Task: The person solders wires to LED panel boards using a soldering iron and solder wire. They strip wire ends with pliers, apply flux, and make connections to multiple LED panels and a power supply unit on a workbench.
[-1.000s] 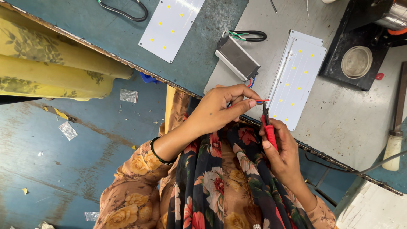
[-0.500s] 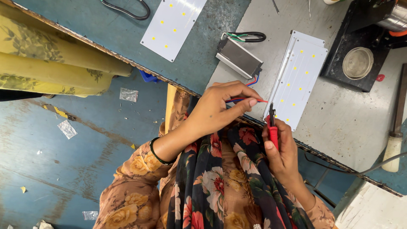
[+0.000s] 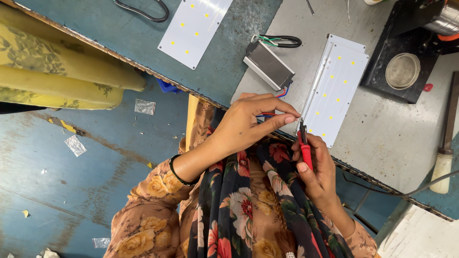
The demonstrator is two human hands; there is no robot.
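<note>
Left hand (image 3: 244,126) pinching a thin red wire (image 3: 268,114) at the near desk (image 3: 401,138) edge, grip narrow. Right hand (image 3: 318,167) closed around red-handled cutters (image 3: 304,145), tips up at the wire end beside the white light panel (image 3: 334,91). Wire running back to the small grey box (image 3: 267,66). Looks like trimming in progress; joining to the panel not done yet.
</note>
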